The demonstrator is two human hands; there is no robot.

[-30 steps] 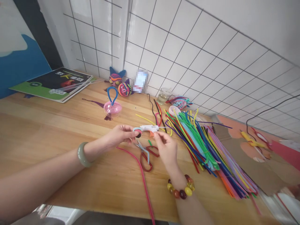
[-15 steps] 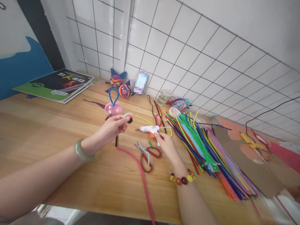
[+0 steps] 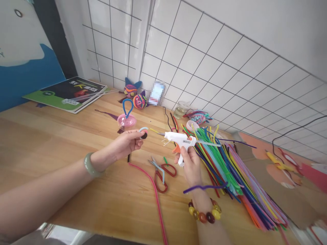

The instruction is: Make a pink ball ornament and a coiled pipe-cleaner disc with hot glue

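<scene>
Between the fingertips of my left hand (image 3: 129, 144) is a small curled piece (image 3: 143, 132), light blue, pink and black. My right hand (image 3: 190, 163) grips the handle of a white glue gun (image 3: 178, 139) with an orange trigger; its nozzle points left toward the small piece, with a gap between them. A purple pipe cleaner (image 3: 205, 186) crosses over my right wrist. Below the glue gun, red-handled scissors (image 3: 163, 182) lie on the table with a light blue strip across them. A pink pipe cleaner (image 3: 153, 185) runs down to the near edge.
Bundles of coloured pipe cleaners (image 3: 224, 166) cover the right side. Behind my left hand sits a pink dish (image 3: 127, 120) with a blue loop. Farther back are two striped figures (image 3: 140, 101), a phone (image 3: 156, 93), a glass jar (image 3: 181, 109) and a book (image 3: 76, 92).
My right hand has lifted the glue gun off the table, nearer to the camera. The purple pipe cleaner now lies over my right wrist. My left hand still pinches the small piece.
</scene>
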